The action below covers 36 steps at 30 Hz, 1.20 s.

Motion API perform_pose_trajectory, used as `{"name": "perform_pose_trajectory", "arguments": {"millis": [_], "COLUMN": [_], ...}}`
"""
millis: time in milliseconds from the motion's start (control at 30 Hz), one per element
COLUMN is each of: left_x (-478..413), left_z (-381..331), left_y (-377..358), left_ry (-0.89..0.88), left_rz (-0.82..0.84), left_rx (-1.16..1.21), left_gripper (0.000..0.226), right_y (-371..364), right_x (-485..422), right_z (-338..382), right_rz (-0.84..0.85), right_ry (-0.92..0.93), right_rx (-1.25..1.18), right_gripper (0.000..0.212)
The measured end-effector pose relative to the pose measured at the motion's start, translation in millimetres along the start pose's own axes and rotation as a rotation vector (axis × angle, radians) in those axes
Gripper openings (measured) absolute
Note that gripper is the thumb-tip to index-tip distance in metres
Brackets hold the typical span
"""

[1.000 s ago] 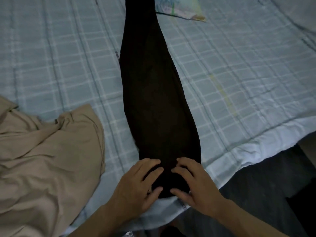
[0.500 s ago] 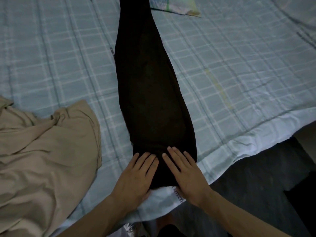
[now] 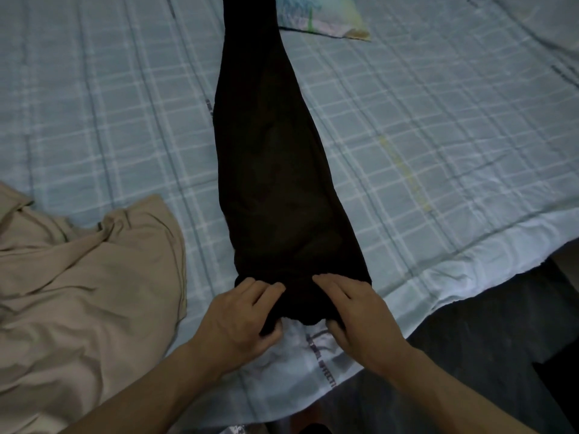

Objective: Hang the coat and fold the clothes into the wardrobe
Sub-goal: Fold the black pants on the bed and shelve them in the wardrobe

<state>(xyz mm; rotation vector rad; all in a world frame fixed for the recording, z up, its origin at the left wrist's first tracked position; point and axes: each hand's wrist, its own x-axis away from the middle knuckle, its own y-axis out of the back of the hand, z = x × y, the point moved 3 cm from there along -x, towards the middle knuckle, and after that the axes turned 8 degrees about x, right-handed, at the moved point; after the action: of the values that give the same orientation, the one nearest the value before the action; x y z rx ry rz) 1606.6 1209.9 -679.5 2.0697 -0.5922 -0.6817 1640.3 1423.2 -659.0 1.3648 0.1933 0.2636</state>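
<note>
Bed [image 3: 438,136], checked blue cover: 1.
Beige garment [image 3: 87,292], crumpled, at the bed's left near edge: 1.
Hands: 2. Left hand [image 3: 241,321] and right hand [image 3: 360,317] side by side, fingers on top and thumbs beneath, pinching the near end of the black garment.
Black garment [image 3: 275,167], long and narrow, lying lengthwise mid-bed: 1.
Patterned pillow [image 3: 322,17], far edge, just right of the black garment: 1.

Checked bed [image 3: 438,126]: black garment [image 3: 275,170], beige garment [image 3: 84,277], pillow [image 3: 322,17] on it
</note>
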Motion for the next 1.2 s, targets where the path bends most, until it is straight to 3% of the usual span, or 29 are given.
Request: {"name": "perform_pose_trajectory", "arguments": {"millis": [133, 233, 333, 500, 633, 833, 967, 1100, 1200], "left_x": [15, 13, -2, -67, -122, -188, -235, -310, -358], "left_z": [9, 14, 20, 30, 48, 104, 136, 179, 224], "left_y": [-18, -14, 5, 58, 84, 96, 110, 139, 141], "left_ry": [0.050, 0.066, 0.162, 0.169, 0.233, 0.447, 0.469, 0.440, 0.512], "left_rz": [0.135, 0.094, 0.093, -0.147, -0.341, -0.439, -0.456, -0.529, -0.558], "left_rx": [-0.031, 0.059, 0.278, 0.408, 0.407, 0.362, 0.365, 0.316, 0.226], "left_gripper": [0.066, 0.060, 0.071, 0.059, 0.053, 0.051, 0.044, 0.036, 0.025], "right_y": [-6, 4, 25, 68, 95, 106, 117, 140, 136], "right_x": [0, -5, -21, -84, -154, -252, -317, -400, -456], "right_z": [-5, -5, -10, -29, -40, -59, -78, -107, -128], "right_rz": [0.069, -0.021, -0.123, -0.389, -0.501, -0.530, -0.525, -0.624, -0.584], "right_ry": [0.006, -0.022, -0.062, -0.128, -0.171, -0.173, -0.141, -0.131, -0.205], "right_rx": [-0.040, -0.102, -0.211, -0.361, -0.408, -0.467, -0.490, -0.491, -0.502], "right_gripper": [0.058, 0.049, 0.039, 0.038, 0.033, 0.031, 0.027, 0.026, 0.037]}}
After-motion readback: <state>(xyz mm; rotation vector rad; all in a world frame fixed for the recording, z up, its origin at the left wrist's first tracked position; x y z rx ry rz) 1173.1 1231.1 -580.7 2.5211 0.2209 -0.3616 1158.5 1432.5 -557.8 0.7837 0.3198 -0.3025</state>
